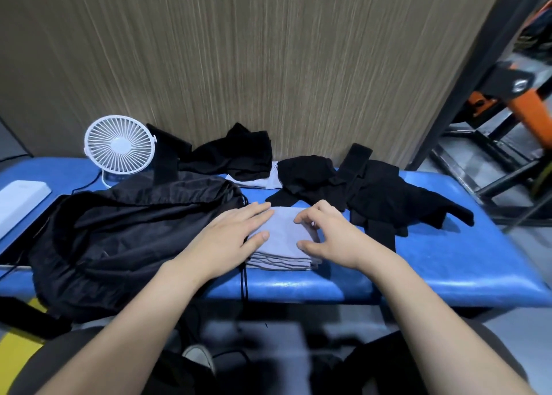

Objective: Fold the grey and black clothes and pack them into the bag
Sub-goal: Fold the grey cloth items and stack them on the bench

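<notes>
Left hand (236, 233): your fingers lie straight and flat on the folded grey cloth (283, 239).
Right hand (325, 236): your fingers curl, pinching the cloth's top layer.
Grey cloth: on the blue tabletop (433, 263), just beside the black bag (119, 230).
Black clothes (367, 191): heaped behind.

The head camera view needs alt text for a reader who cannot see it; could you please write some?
Two bare hands work a folded grey garment on a blue padded bench: the left hand lies flat on it, the right hand touches it with curled fingers. A black bag lies left, unfolded black clothes and a white fan behind.
</notes>
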{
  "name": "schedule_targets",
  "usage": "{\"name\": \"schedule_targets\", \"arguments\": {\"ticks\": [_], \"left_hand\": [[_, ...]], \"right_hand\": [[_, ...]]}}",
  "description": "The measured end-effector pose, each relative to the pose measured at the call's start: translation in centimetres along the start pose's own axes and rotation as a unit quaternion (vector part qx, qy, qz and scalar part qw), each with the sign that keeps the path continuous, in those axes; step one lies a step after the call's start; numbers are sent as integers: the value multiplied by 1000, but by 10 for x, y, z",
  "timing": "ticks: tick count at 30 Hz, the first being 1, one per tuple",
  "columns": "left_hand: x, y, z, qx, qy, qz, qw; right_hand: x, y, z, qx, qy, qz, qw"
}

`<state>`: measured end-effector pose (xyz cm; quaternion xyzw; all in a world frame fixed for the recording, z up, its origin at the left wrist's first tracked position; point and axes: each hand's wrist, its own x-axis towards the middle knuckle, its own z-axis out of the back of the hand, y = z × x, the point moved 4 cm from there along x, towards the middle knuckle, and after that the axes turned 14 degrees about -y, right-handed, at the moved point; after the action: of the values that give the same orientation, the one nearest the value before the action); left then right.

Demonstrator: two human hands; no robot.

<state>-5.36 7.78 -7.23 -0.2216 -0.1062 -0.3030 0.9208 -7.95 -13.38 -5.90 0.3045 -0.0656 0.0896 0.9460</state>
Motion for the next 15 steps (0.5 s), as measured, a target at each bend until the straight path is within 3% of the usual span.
{"name": "schedule_targets", "arguments": {"ticks": [9, 15], "left_hand": [[-8, 3, -10, 29, 99, 30, 994], [1, 6, 0, -17, 18, 24, 999]], "right_hand": [[3, -1, -10, -33, 41, -18, 998], [4, 2, 7, -23, -48, 0, 999]]}}
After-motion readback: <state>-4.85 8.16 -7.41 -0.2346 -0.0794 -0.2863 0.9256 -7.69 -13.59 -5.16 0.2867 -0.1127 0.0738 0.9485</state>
